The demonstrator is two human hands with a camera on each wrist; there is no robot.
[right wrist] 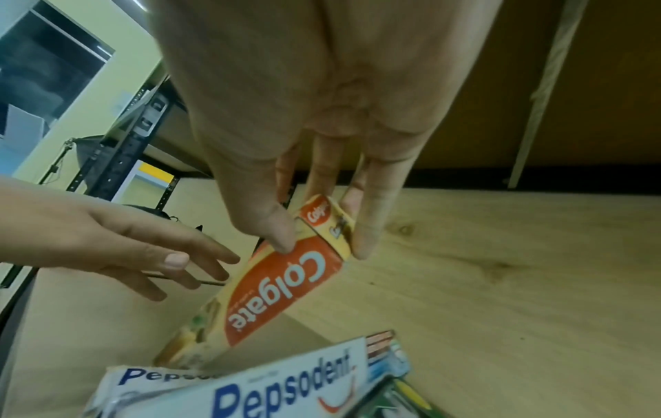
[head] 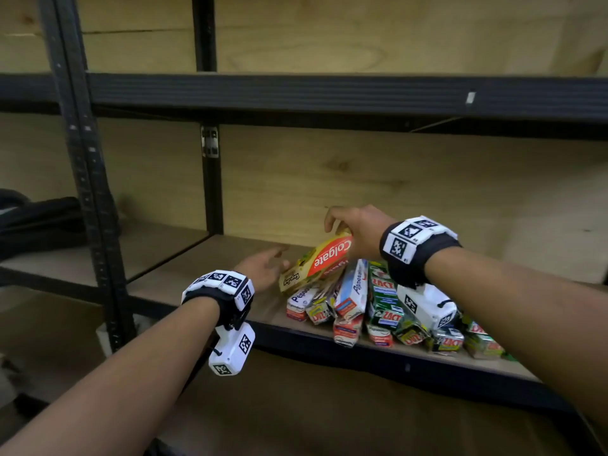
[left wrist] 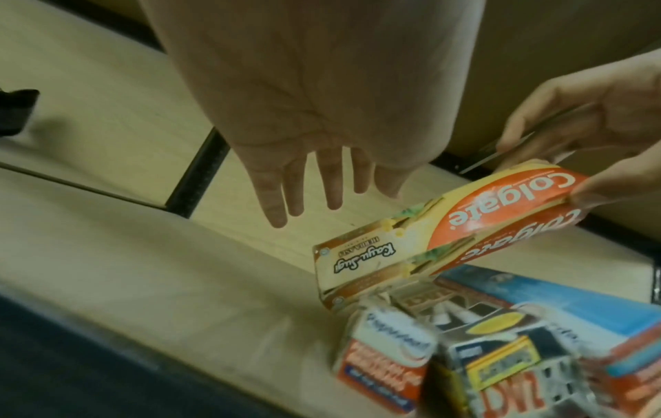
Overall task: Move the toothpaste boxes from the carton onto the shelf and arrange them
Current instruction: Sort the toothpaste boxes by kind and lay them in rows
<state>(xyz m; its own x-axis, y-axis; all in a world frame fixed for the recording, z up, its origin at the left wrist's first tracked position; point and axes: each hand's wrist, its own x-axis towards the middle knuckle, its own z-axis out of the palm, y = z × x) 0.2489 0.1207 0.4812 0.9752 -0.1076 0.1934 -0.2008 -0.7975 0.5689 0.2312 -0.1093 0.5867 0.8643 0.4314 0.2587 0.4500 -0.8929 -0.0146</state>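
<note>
Head view: the right hand is pinching the far end of the Colgate box, tilting it over the pile on the shelf.

Left wrist: the left hand is reaching in, fingers straight (touching nothing).

Right wrist: probably worth supporting the low end before laying it flat.

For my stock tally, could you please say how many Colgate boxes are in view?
2: upper box on lower box, tilted over the pile, held by the right hand. Others may be hidden.
</note>
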